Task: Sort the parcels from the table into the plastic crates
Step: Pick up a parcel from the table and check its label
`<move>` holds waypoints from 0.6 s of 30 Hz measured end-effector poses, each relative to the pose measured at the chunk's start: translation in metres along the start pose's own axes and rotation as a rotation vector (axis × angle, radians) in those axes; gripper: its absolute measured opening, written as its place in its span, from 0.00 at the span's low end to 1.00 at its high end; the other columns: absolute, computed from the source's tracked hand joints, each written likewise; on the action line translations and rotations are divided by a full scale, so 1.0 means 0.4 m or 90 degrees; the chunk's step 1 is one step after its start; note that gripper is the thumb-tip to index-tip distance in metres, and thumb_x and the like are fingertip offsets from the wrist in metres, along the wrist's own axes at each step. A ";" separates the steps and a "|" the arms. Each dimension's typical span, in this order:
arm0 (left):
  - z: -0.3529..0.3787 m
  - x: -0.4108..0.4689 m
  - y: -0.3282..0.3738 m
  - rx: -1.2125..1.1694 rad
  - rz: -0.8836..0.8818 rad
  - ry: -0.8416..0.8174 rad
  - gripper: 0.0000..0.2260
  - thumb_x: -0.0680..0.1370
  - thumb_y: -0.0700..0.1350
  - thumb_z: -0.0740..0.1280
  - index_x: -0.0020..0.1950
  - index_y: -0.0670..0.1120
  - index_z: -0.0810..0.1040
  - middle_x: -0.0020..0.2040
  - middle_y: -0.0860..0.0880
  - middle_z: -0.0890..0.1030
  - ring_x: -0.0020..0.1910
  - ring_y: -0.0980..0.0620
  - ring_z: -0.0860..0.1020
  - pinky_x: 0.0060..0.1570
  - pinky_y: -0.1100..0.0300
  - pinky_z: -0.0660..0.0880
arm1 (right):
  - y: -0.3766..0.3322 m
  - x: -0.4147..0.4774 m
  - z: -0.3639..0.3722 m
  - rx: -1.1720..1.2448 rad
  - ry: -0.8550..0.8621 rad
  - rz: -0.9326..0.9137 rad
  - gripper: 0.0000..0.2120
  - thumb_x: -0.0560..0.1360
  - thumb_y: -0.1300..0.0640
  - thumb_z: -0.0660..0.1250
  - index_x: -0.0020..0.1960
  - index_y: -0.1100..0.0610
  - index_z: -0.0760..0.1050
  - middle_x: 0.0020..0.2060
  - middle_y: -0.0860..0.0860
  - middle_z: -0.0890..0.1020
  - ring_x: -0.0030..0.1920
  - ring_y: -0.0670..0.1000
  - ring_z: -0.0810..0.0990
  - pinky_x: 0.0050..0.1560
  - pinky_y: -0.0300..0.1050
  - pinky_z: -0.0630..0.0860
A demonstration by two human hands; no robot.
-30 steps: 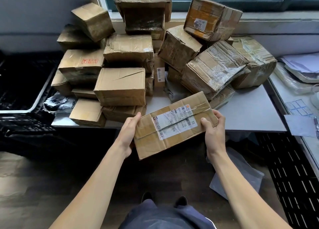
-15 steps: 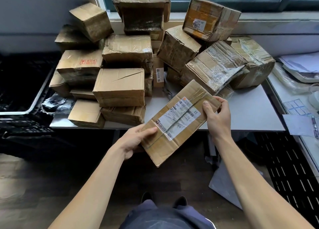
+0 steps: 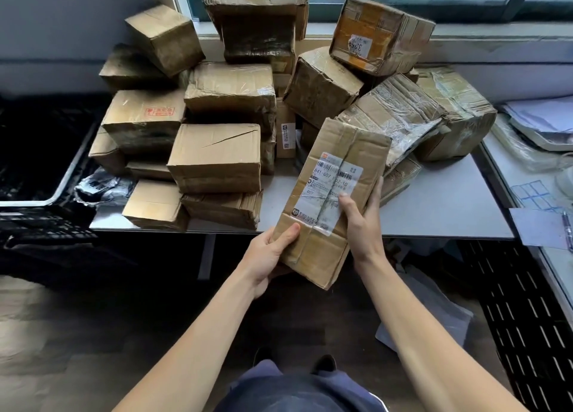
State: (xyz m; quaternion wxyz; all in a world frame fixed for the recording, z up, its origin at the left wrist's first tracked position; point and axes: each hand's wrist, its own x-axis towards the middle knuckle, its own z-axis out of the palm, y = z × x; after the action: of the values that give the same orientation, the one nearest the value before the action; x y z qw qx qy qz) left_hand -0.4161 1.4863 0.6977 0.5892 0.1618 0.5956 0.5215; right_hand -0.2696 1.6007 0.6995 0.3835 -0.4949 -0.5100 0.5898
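I hold a long flat cardboard parcel point(image 3: 333, 194) with a white shipping label, standing nearly upright over the table's front edge. My left hand point(image 3: 269, 256) grips its lower left corner, thumb on the face. My right hand point(image 3: 362, 222) grips its right edge, thumb across the label. Behind it, several taped cardboard parcels point(image 3: 217, 157) are piled on the grey table point(image 3: 434, 210). A black plastic crate point(image 3: 37, 151) stands to the left of the table; another black crate point(image 3: 527, 318) sits on the floor at the right.
A second table point(image 3: 527, 188) at the right carries papers, plastic sleeves and a pen. A grey plastic bag point(image 3: 434, 312) lies on the floor under the table. A window sill runs behind the pile. My feet show at the bottom.
The parcel has turned from lying nearly level to standing almost upright. My left hand slid to its lower corner and my right hand moved down its right edge.
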 end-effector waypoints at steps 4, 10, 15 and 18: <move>0.018 -0.015 0.003 0.060 -0.029 -0.033 0.13 0.81 0.56 0.68 0.64 0.56 0.81 0.57 0.57 0.86 0.54 0.57 0.84 0.56 0.57 0.77 | -0.011 -0.030 0.009 -0.010 -0.041 -0.018 0.41 0.81 0.54 0.69 0.85 0.43 0.48 0.74 0.46 0.74 0.69 0.42 0.77 0.74 0.50 0.72; 0.035 -0.013 0.017 0.073 0.077 -0.003 0.16 0.83 0.49 0.68 0.67 0.50 0.67 0.66 0.45 0.80 0.61 0.53 0.82 0.44 0.60 0.82 | -0.014 -0.031 -0.003 0.001 -0.053 -0.035 0.31 0.83 0.59 0.68 0.82 0.46 0.62 0.69 0.44 0.80 0.65 0.42 0.80 0.71 0.51 0.75; 0.053 -0.030 0.069 0.103 0.092 0.088 0.22 0.79 0.55 0.73 0.64 0.49 0.65 0.62 0.48 0.80 0.56 0.57 0.82 0.48 0.63 0.78 | -0.023 -0.068 0.005 0.012 -0.073 -0.051 0.30 0.83 0.59 0.67 0.82 0.44 0.62 0.69 0.45 0.80 0.67 0.46 0.80 0.72 0.56 0.75; 0.055 -0.048 0.082 0.081 0.117 0.099 0.28 0.76 0.56 0.75 0.68 0.52 0.63 0.63 0.52 0.80 0.56 0.59 0.82 0.49 0.64 0.79 | -0.033 -0.099 0.009 0.014 -0.087 -0.064 0.32 0.84 0.61 0.66 0.83 0.46 0.60 0.69 0.44 0.80 0.68 0.44 0.79 0.72 0.49 0.75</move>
State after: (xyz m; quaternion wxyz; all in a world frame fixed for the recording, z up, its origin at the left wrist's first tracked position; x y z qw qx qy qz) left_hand -0.4060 1.4933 0.7398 0.4800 0.2119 0.6539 0.5451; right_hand -0.2651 1.5645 0.7198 0.3828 -0.4230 -0.5526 0.6076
